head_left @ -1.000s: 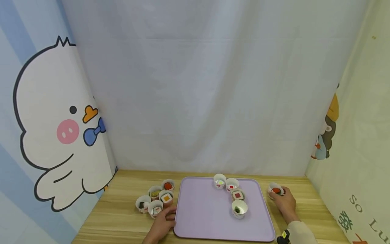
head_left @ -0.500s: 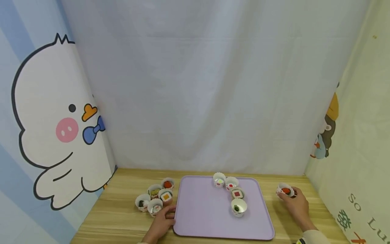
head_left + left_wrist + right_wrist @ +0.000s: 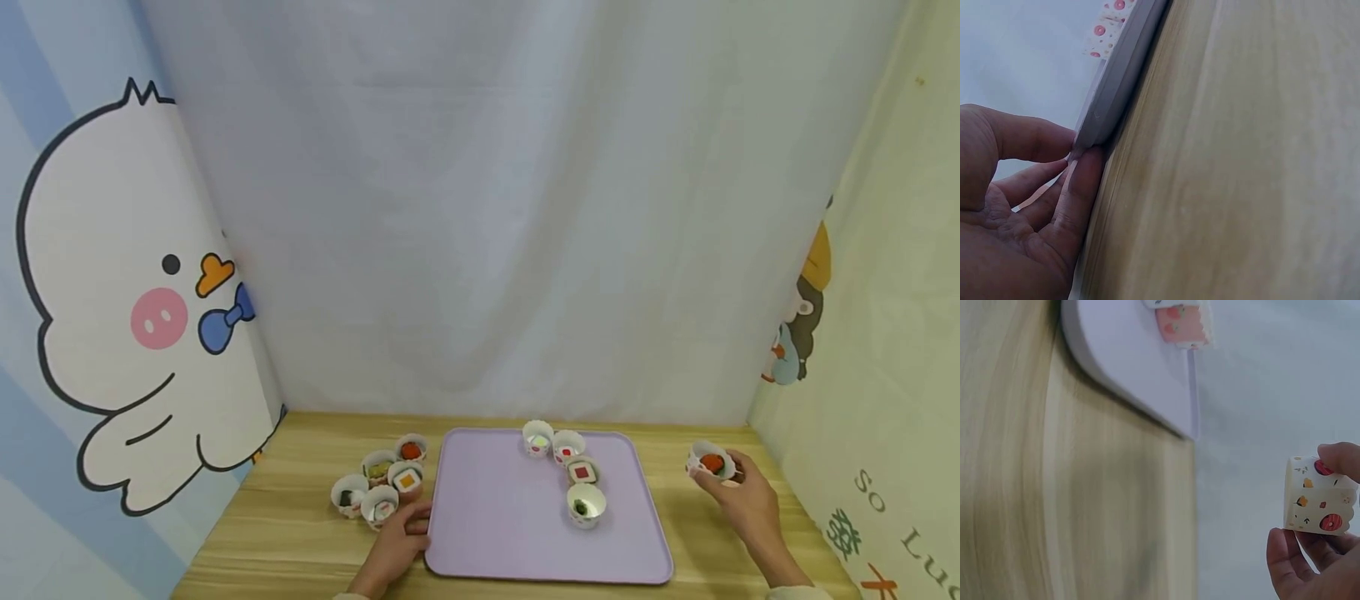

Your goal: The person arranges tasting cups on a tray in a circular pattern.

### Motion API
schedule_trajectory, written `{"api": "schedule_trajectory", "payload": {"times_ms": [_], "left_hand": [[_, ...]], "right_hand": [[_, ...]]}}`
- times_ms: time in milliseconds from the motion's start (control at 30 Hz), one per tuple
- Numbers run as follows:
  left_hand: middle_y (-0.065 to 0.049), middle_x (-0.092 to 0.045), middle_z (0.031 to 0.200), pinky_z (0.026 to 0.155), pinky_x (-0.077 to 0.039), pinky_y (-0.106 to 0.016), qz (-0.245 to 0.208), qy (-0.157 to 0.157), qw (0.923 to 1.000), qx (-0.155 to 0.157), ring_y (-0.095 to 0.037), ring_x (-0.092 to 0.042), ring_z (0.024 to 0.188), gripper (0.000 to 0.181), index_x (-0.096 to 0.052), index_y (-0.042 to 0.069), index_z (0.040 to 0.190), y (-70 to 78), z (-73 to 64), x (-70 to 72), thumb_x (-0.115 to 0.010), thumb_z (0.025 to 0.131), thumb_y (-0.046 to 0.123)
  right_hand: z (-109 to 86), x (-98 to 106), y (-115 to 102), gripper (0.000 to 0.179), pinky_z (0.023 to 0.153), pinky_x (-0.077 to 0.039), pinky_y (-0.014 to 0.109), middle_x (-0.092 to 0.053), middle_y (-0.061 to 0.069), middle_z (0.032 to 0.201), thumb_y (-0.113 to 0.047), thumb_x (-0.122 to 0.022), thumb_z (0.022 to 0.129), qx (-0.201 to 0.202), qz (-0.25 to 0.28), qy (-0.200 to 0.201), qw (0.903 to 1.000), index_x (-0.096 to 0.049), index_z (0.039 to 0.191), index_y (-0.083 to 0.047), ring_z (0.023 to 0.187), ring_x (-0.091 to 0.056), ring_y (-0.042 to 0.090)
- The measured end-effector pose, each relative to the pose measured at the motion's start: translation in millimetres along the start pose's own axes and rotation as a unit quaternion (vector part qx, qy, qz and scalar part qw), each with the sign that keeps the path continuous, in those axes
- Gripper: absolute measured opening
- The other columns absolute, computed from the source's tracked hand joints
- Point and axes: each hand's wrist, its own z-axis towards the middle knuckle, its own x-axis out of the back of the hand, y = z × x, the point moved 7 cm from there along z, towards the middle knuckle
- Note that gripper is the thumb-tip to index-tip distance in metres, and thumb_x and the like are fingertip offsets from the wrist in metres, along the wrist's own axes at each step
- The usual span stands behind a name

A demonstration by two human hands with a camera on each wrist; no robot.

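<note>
Paper cup (image 3: pixel 1319 497), flower-printed, with a red filling (image 3: pixel 712 462): held roughly upright in the air above the right part of the tabletop (image 3: pixel 285 517), beyond the tray's right edge. Judged light and thin-walled, easily dented by a hard squeeze; the filling could probably be spilled by a tilt. Best taken by opposite sides of the wall, below the scalloped rim; so it is being pinched by the right hand (image 3: pixel 750 504), thumb on the near side, fingers opposite. The forearm is angled in from the tabletop's front right.

Purple tray (image 3: pixel 510 517): flat on the tabletop, judged stiff and smooth, perhaps slippery; a raised rim is offered for grip. Its left edge, near the front-left corner, is pinched between thumb and fingers of the left hand (image 3: pixel 397 542).

Four cups (image 3: pixel 587 514) are carried on the tray's right half; five others (image 3: pixel 379 508) are clustered beyond its left edge.
</note>
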Motion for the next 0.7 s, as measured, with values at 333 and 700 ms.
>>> {"api": "schedule_trajectory", "payload": {"times_ms": [333,700], "left_hand": [[-0.035,-0.056,0.126,0.072,-0.057,-0.038,0.001,0.004,1.0000,0.003,-0.029,-0.064,0.102,0.059,-0.046,-0.014,0.134,7.3,-2.4,-1.1,-0.057,0.076,-0.011],[-0.035,-0.057,0.125,0.071,-0.057,-0.037,0.006,0.008,0.9999,0.006,-0.029,-0.064,0.102,0.059,-0.047,-0.014,0.134,6.2,-2.7,-0.5,-0.057,0.076,-0.011]], "right_hand": [[-16.0,-1.2,-35.5,0.078,0.069,-0.048,0.021,-0.054,0.027,0.134,-0.044,-0.071,0.086,0.034,0.014,-0.003,0.9993,-0.040,0.144,-0.002,0.111,-0.058,0.035],[-35.1,-15.5,-58.9,0.080,0.071,-0.051,0.017,-0.051,0.026,0.138,-0.044,-0.071,0.087,0.047,0.045,-0.044,0.9969,-0.036,0.147,-0.004,0.117,-0.060,0.041]]}}
